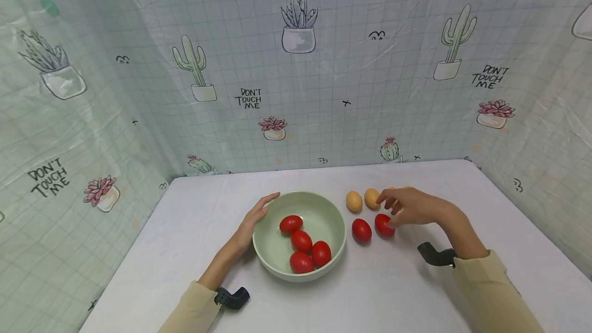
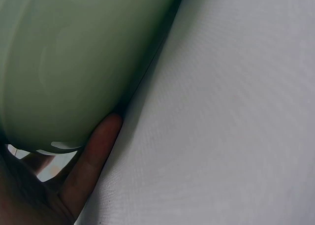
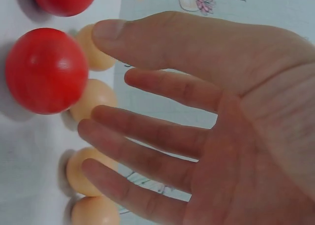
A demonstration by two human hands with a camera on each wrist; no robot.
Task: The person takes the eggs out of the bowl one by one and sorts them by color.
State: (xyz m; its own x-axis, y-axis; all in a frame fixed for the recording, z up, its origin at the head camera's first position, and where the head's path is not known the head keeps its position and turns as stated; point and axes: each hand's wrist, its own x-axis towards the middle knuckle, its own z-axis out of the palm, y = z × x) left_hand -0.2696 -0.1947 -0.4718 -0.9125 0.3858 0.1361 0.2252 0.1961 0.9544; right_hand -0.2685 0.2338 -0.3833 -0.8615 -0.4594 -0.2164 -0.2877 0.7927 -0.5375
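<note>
A pale green bowl [image 1: 319, 207] holds several red eggs [image 1: 301, 241]. Against its left side rests my left hand [image 1: 250, 225], fingers extended along the wall; the left wrist view has the thumb [image 2: 96, 156] low on the outer wall, near the tabletop. Right of the bowl lie two more red eggs, one nearer the bowl [image 1: 362, 231] and one farther right [image 1: 383, 225]. My right hand [image 1: 413, 207] hovers over the farther one, partly covering it. In the right wrist view its fingers are spread and nothing is held, with a red egg [image 3: 47, 71] just beyond the thumb tip.
Behind the red eggs stands a row of several yellow eggs [image 1: 354, 201], partly hidden by my right hand. A white cloth [image 1: 194, 230] covers the table. Plant-printed sheets [image 1: 222, 55] rise at the back and both sides.
</note>
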